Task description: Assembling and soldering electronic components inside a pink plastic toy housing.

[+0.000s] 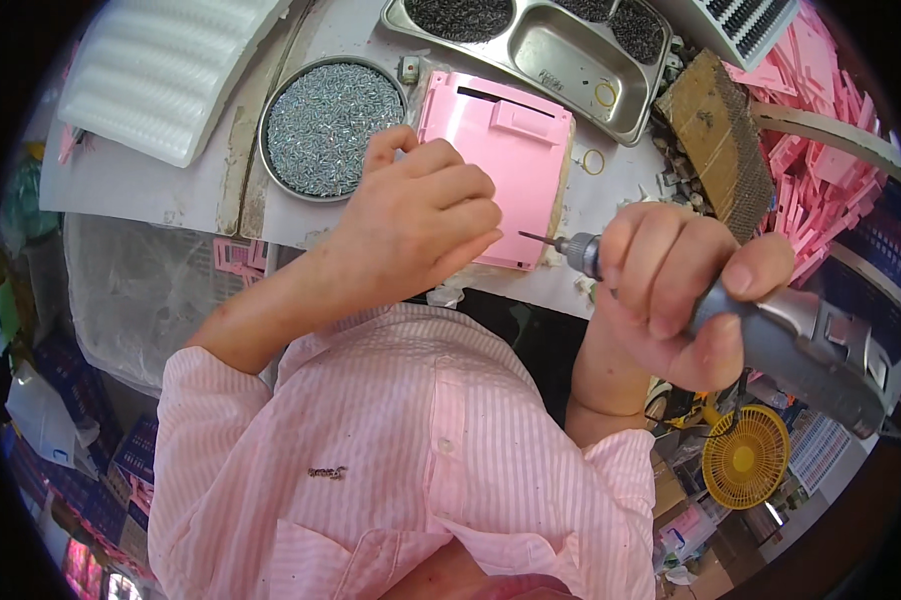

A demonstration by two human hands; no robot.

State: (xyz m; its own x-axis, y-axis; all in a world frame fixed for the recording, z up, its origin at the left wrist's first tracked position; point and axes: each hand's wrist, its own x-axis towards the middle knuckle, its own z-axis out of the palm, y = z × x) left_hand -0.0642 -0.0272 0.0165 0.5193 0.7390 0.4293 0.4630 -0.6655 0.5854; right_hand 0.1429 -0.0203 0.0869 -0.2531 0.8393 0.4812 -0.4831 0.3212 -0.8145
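My right hand point(675, 290) is wrapped round a grey electric screwdriver point(805, 345), which is held above the table's near edge. Its thin bit point(536, 237) points left, over the lower right part of a pink plastic panel point(520, 180). The panel has a slot and a raised block near its far end. Over the panel's left side is my left hand point(425, 215), its fingers curled and the thumb drawn in toward them. Whatever may be between those fingertips is hidden. Beside this hand stands a round metal dish point(263, 150) full of small silvery screws.
A steel compartment tray point(580, 65) holding dark screws stands at the back. Pink plastic parts point(820, 130) are heaped at the far right, past a worn cardboard piece point(720, 140). White ridged sheet point(160, 70) lies far left. A yellow basket point(742, 457) sits lower right.
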